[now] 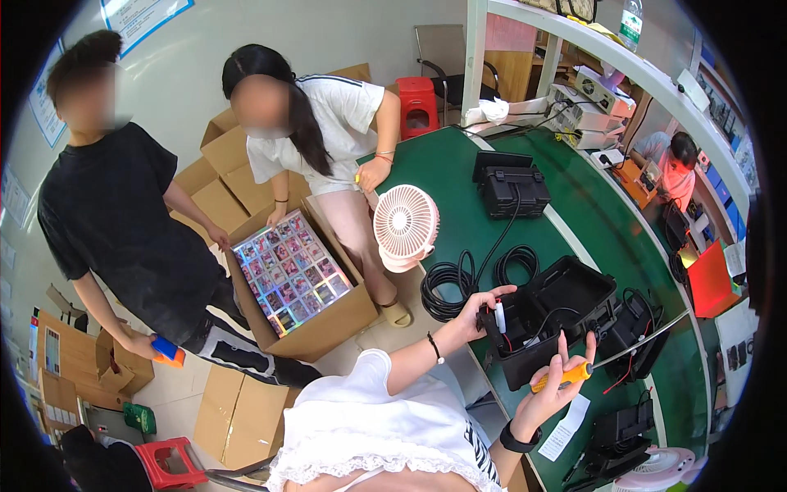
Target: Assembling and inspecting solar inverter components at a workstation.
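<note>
My left hand [482, 315] grips the near left edge of an open black plastic box [529, 361], with the fingertips at its rim. Inside the box show thin wires and a small white cylinder [499, 315]. The box's lid [574, 287] is swung back to the far right. Below the box, my right hand [551, 400] is closed round the yellow handle of a screwdriver [566, 376], with some fingers raised. Its long thin shaft points right, away from the box. Coiled black cable [445, 291] lies by my left hand.
Another black box [512, 193] stands farther back on the green table [443, 160]. More black units [631, 332] lie right. A pink fan [406, 225] is at the table's left edge. Two people stand by a carton [328, 320] of colourful packs; another person sits far right.
</note>
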A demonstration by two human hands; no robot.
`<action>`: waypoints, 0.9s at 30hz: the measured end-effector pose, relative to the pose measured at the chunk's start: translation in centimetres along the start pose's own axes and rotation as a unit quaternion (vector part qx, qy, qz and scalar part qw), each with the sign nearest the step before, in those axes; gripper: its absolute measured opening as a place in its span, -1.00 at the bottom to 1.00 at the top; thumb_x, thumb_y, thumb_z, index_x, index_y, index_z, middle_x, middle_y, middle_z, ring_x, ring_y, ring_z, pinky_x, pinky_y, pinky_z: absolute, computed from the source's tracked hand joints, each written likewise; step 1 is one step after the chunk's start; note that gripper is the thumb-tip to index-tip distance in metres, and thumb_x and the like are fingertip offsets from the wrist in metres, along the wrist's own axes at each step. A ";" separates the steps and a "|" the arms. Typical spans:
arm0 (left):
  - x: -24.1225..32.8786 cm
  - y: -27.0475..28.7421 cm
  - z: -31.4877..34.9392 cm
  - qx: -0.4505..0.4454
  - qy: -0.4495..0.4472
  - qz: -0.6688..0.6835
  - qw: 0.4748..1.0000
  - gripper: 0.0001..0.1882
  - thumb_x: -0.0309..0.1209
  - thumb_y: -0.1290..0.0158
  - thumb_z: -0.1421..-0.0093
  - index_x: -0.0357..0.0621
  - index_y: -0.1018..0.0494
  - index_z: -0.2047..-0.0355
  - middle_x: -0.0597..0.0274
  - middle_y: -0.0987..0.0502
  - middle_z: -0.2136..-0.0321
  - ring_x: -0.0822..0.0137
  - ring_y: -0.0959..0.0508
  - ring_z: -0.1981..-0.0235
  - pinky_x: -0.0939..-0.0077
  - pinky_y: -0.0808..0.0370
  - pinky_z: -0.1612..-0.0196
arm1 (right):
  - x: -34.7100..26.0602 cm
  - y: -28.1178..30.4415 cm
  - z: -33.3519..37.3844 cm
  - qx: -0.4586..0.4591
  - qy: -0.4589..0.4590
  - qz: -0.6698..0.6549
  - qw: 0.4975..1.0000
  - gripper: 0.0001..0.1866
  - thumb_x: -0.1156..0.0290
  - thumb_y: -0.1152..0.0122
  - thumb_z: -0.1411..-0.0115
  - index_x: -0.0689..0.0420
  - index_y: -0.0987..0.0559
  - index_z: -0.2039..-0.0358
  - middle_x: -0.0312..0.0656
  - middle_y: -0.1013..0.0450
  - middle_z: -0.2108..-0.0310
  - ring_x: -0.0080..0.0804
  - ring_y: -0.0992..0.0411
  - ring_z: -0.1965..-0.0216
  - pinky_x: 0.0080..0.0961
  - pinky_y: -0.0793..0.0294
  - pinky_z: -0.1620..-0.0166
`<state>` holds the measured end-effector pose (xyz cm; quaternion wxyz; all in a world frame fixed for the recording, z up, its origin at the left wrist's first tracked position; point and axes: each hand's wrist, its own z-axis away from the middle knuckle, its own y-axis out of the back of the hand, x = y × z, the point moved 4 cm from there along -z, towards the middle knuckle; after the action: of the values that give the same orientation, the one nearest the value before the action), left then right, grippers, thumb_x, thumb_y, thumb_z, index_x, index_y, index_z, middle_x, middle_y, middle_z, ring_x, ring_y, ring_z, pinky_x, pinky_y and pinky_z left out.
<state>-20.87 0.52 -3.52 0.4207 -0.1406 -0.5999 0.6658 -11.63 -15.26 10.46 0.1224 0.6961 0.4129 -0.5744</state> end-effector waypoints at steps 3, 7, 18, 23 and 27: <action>0.0 0.5 0.0 -0.013 0.004 0.001 1.000 -0.32 -0.48 0.18 0.11 -0.12 -0.34 -0.14 0.33 -0.49 0.54 0.38 -0.57 0.57 0.31 -0.66 0.44 | 0.3 0.0 0.0 0.005 -0.007 0.005 1.000 -0.47 0.60 -0.06 -0.24 0.23 -0.21 -0.22 -0.33 -0.22 0.25 -0.23 -0.36 -0.17 -0.86 -0.24 0.69; 0.0 0.9 0.1 -0.007 0.000 0.011 1.000 -0.32 -0.47 0.18 0.11 -0.12 -0.34 -0.13 0.34 -0.48 0.56 0.38 -0.55 0.60 0.31 -0.65 0.45 | 0.4 0.3 0.1 0.021 -0.019 -0.006 1.000 -0.66 0.58 -0.08 -0.22 0.19 -0.23 0.03 -0.21 -0.13 0.00 -0.16 -0.38 -0.16 -0.85 -0.29 0.69; 0.0 0.8 0.6 0.001 0.008 -0.028 1.000 -0.32 -0.49 0.17 0.15 -0.12 -0.37 -0.10 0.30 -0.52 0.47 0.40 -0.55 0.52 0.42 -0.60 0.43 | 0.8 0.7 0.5 0.034 -0.032 -0.015 0.999 -0.44 0.61 -0.05 -0.22 0.22 -0.20 -0.24 -0.36 -0.13 0.32 -0.24 -0.39 -0.14 -0.85 -0.21 0.68; -0.5 2.1 0.2 0.017 -0.002 -0.077 0.997 -0.33 -0.51 0.16 0.20 -0.15 -0.41 -0.05 0.32 -0.52 0.37 0.46 -0.52 0.52 0.60 -0.55 0.40 | 2.3 2.5 0.7 0.089 -0.070 -0.031 0.993 -0.42 0.64 -0.07 -0.19 0.18 -0.22 -0.23 -0.35 -0.11 0.34 -0.22 -0.42 -0.10 -0.82 -0.18 0.68; -0.6 2.6 -0.1 0.020 -0.029 -0.126 0.991 -0.33 -0.52 0.18 0.21 -0.14 -0.43 -0.03 0.35 -0.46 0.40 0.51 -0.45 0.49 0.69 -0.47 0.38 | 3.3 4.1 0.2 0.128 -0.097 -0.004 0.987 -0.49 0.56 -0.08 -0.22 0.16 -0.28 -0.20 -0.38 -0.12 0.35 -0.45 -0.48 0.10 -0.83 -0.12 0.67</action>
<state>-21.47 0.36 -6.09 0.4869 -0.0360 -0.6111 0.6231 -8.88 -16.55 6.17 0.0693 0.6450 0.3248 -0.6883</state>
